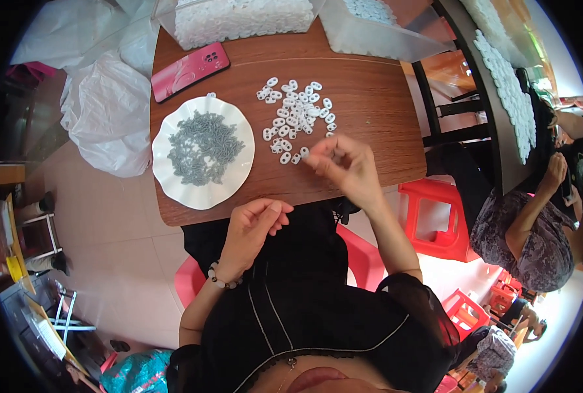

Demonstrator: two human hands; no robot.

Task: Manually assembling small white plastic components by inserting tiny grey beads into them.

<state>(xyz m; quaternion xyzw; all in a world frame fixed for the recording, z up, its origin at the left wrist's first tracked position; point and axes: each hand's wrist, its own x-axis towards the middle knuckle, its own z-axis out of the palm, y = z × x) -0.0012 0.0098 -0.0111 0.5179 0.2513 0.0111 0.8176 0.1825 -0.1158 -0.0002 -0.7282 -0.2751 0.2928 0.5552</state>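
Observation:
Over the table's near edge, my left hand is closed, thumb pressed on the curled fingers; whatever they hold, if anything, is hidden. My right hand reaches to the near side of a loose pile of small white oval plastic pieces, each with two holes. Its thumb and forefinger pinch one white two-holed piece at the pile's edge. Left of the pile, a white scalloped plate bears a heap of small grey elongated pieces.
A pink phone lies behind the plate on the brown wooden table. At the back stand two clear bins of white pieces. A white plastic bag is at left, a red stool at right. Other people sit at far right.

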